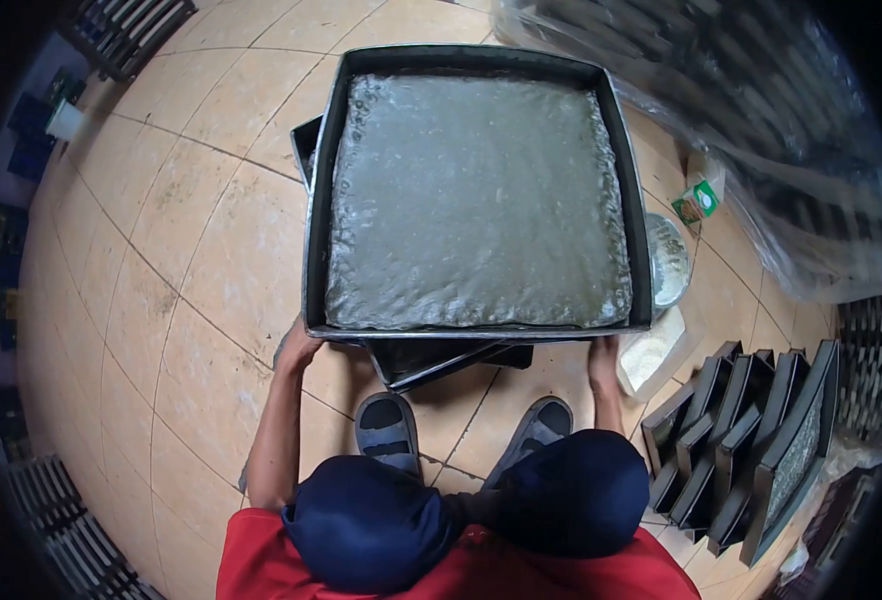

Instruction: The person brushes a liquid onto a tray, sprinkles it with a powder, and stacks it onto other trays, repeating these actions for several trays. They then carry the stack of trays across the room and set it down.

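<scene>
A large square metal baking pan (319, 200) is held up in front of me. Inside lies a grey-green, shiny slab (476, 200) with a bumpy surface and lumpy edges. My left hand (299, 346) grips the pan at its near left corner. Near the right corner, my right hand (604, 356) holds it from below. The fingers of both hands are mostly hidden under the pan. Beneath it, dark pans (401, 362) stick out at odd angles, mostly covered from view.
Right of the pan stand a clear bowl (669, 260) and a white container (651, 352) of pale powder. A green box (695, 203) lies beyond. Several empty-looking pans (736, 430) lean in a row at lower right. Plastic sheeting (741, 130) drapes the upper right; tiles (191, 270) cover the floor.
</scene>
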